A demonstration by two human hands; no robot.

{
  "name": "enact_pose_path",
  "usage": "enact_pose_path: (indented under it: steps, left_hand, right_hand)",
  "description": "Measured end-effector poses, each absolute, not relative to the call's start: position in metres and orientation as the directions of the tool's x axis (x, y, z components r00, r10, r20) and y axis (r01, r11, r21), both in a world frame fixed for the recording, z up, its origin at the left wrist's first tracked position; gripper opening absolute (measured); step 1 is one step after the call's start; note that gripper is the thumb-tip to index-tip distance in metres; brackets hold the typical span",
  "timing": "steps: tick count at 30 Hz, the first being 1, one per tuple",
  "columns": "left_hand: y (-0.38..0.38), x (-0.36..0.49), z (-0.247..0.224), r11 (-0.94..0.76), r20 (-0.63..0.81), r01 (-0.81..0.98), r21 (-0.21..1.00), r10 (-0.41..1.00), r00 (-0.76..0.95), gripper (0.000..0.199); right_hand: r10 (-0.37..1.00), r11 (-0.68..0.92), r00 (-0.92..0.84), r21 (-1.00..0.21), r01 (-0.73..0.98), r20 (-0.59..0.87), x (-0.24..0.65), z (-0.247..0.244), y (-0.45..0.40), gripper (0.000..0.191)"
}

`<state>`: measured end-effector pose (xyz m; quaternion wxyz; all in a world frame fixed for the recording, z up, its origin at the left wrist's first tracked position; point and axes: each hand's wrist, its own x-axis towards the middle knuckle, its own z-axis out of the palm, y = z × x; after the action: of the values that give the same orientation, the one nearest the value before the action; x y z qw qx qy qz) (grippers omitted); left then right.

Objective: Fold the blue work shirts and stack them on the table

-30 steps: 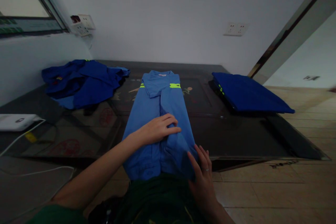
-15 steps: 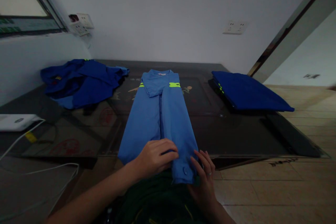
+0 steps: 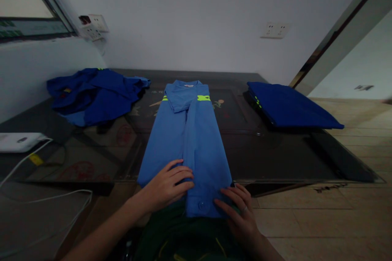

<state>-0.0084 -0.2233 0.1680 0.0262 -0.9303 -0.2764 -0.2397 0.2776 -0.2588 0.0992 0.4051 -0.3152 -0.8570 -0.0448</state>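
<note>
A light-blue work jacket (image 3: 211, 142) lies folded lengthwise on the dark table, its collar at the far end and a yellow-green strip across the upper part. A long sleeve runs down its middle to a buttoned cuff that overhangs the near table edge. On the left of the cuff rests my left hand (image 3: 170, 183), fingers extended over the cloth. My right hand (image 3: 240, 206) touches the cuff's right side and the jacket's lower right edge, fingers apart, with a ring on one. What lies beneath the cuff is hidden.
A crumpled dark-blue garment (image 3: 101, 96) lies at the table's back left. At right sits a folded dark-blue garment (image 3: 294, 106). A white device (image 3: 21, 142) with a cable is at the left edge. Wall sockets (image 3: 275, 30) are behind the table (image 3: 241, 159).
The cuff and sleeve end have shifted left and lie wider and flatter. My left hand has moved left with them; my right hand has moved slightly lower along the cloth.
</note>
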Motion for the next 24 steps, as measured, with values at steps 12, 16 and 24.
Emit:
enact_pose_path:
  steps: [12,16,24]
  left_hand:
    - [-0.256,-0.102,0.170,-0.792,0.388,0.610,-0.014,0.558,0.733,0.047]
    - [-0.254,-0.122,0.160,-0.739,0.320,0.661,-0.133,0.599,0.734,0.059]
    - [-0.237,-0.102,0.159,-0.788,0.283,0.596,-0.158,0.542,0.791,0.054]
  right_hand:
    - [0.439,0.853,-0.754,0.037,0.521,0.488,0.316,0.119,-0.228,0.060]
    - [0.442,0.860,-0.790,0.050,0.507,0.424,0.305,0.133,-0.211,0.065]
    - [0.278,0.926,-0.889,0.144,0.348,0.364,0.282,0.149,-0.196,0.058]
